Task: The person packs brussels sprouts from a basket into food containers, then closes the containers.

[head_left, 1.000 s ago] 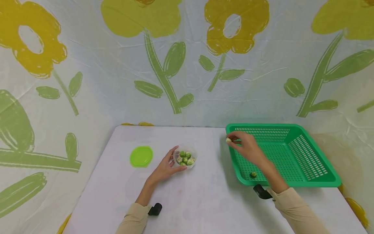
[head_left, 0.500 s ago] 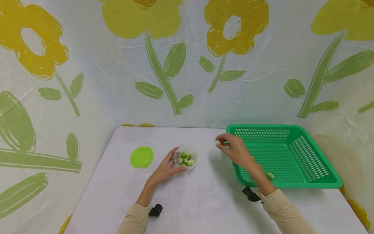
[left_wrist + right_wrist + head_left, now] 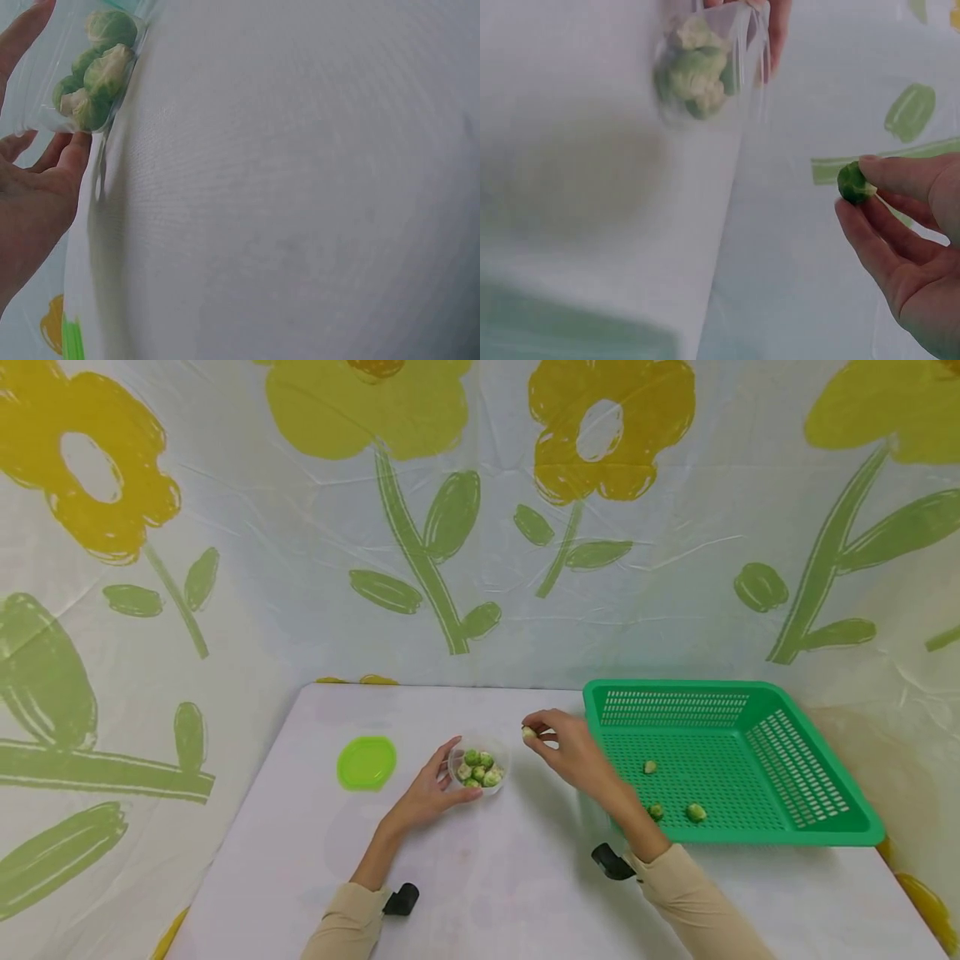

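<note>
In the head view my left hand [image 3: 422,797] holds a small clear plastic container [image 3: 505,763] from its left side, thumb at the near edge and fingers at the far one. Several Brussels sprouts [image 3: 107,73] lie inside it. My right hand [image 3: 576,758] pinches a single Brussels sprout [image 3: 855,183] between thumb and fingertips. It hovers over the table between the container and the green plastic basket [image 3: 750,772]. Three loose sprouts lie on the basket floor, one of them a larger sprout [image 3: 696,812] near the front wall.
A bright green lid [image 3: 366,763] lies flat on the white table [image 3: 480,893], left of the container. The slotted basket takes up the table's right side. A flower-printed curtain [image 3: 487,560] hangs behind the table and at both sides.
My right hand has moved left with the sprout, from over the basket's left rim towards the container. More sprouts in the basket are uncovered. My left hand has stayed on the container.
</note>
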